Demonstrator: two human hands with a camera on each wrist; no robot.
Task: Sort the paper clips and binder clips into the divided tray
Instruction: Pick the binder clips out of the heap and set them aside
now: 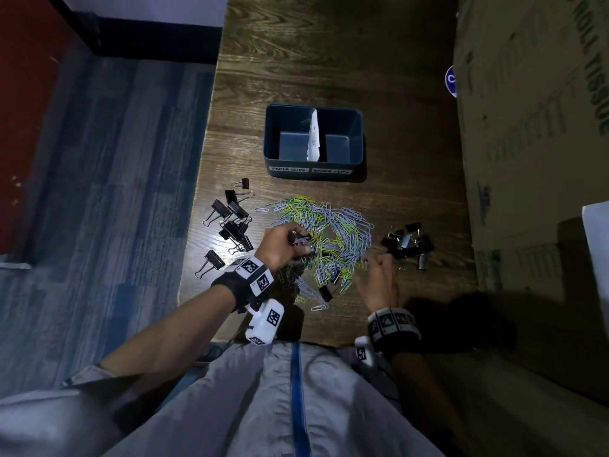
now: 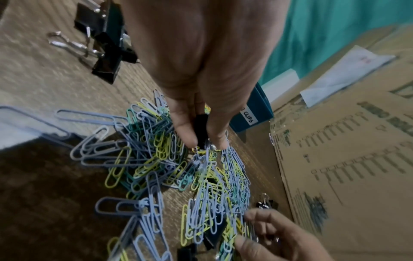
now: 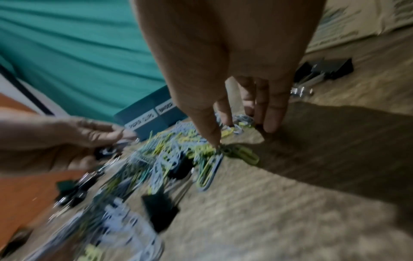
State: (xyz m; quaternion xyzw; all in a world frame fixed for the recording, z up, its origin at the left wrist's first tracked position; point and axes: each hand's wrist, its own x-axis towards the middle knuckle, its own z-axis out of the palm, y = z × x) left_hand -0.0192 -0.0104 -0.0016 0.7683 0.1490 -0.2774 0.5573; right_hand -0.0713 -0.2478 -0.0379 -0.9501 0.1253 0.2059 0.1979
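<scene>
A heap of blue, green and yellow paper clips (image 1: pixel 324 235) lies mid-table, in front of the dark blue divided tray (image 1: pixel 313 173) labelled for paper clips and binder clips. My left hand (image 1: pixel 290 242) hovers over the heap's left side and pinches a small black binder clip (image 2: pixel 201 130) with paper clips tangled on it. My right hand (image 1: pixel 379 275) reaches down at the heap's right edge, fingers straight, a fingertip touching the paper clips (image 3: pixel 214 141). Black binder clips lie in a left group (image 1: pixel 230 222) and a right group (image 1: pixel 408 244).
A large cardboard box (image 1: pixel 534 143) stands along the table's right side. The table's left edge (image 1: pixel 197 192) drops to a blue floor. A white paper slip (image 1: pixel 314 133) stands as the tray's divider. A few binder clips (image 1: pixel 324 291) are buried in the heap.
</scene>
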